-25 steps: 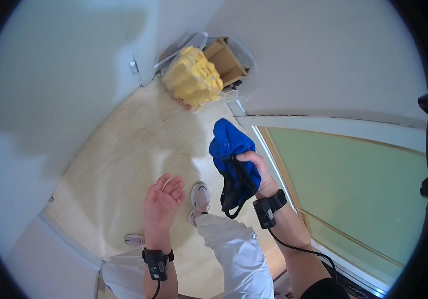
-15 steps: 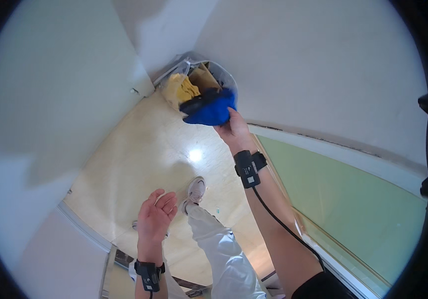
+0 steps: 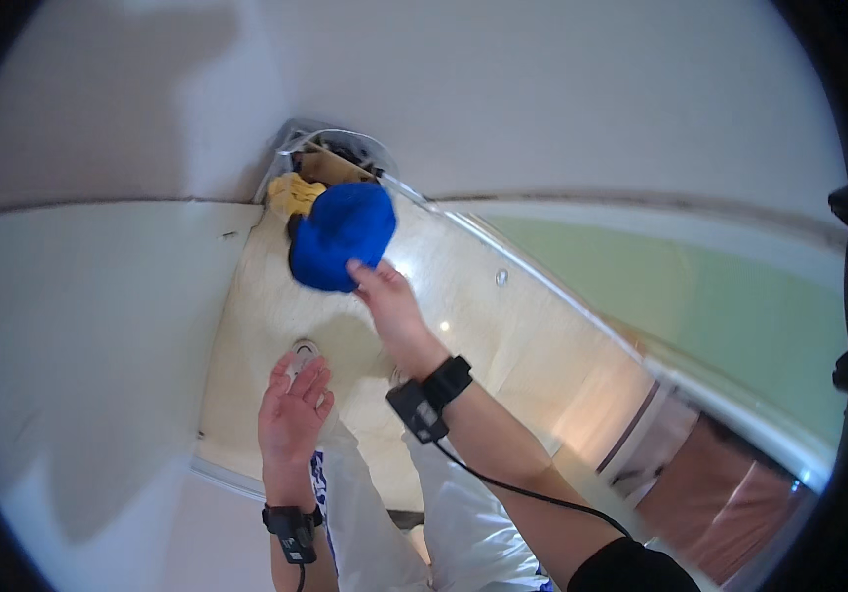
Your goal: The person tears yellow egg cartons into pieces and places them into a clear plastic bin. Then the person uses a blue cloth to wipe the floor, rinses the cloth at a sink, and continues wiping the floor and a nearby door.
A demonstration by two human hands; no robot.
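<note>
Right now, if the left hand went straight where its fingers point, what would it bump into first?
Probably the blue cloth in the right hand, ahead of the left hand. The shoe by the fingertips looks down on the floor, but depth is hard to judge.

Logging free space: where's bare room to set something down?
Bare floor lies between the right forearm and green panel, save a small oval spot; and, narrower, between the pale left panel and left hand. Crowded: far corner, yellow bundle and cardboard behind the blue cloth in the right hand.
</note>
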